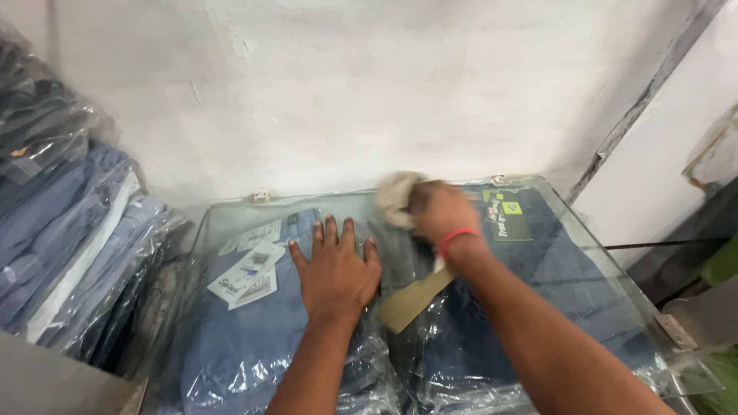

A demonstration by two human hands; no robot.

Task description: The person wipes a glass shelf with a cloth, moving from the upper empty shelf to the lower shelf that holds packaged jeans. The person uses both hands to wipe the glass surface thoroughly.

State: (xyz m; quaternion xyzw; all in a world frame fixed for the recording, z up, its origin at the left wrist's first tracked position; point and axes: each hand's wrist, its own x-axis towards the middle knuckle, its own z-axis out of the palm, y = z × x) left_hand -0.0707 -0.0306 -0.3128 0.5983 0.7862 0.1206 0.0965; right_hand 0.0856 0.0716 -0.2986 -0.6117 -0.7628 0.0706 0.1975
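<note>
White plaster wall [346, 84] is filling the background, scuffed and cracked, with a grey strip running down at the right. Only the head view is available, looking down.

Below the wall a glass-topped bench [607, 261] is sitting, metal clips at its rim, and folded blue jeans in clear plastic bags [246, 346] are showing under or against the glass; I cannot tell which for certain. White hang tags [247, 275] are lying on the left pair, a green and black label [503, 215] on the right pair, and a tan card tag [411, 300] is poking out between them.

Left hand [336, 269] is lying flat, palm down, fingers spread, gripping nothing, pressing on the surface over the left pair. Right hand [438, 209] is closed around a crumpled pale cloth [396, 196], blurred with motion, rubbing the surface near the far edge, just beside the label. A red band [455, 238] is sitting on that wrist.

Judging how to wipe well: the flat hand is bracing the body, so keeping it planted clear of the cloth's path looks sensible. The cloth is bunched small, so overlapping strokes would be covering the pane more evenly. Pressing lightly near the corner clips seems wise, since glass edges can chip.

At the left, a tall stack of bagged jeans [69, 230] is leaning, well apart from both hands.
</note>
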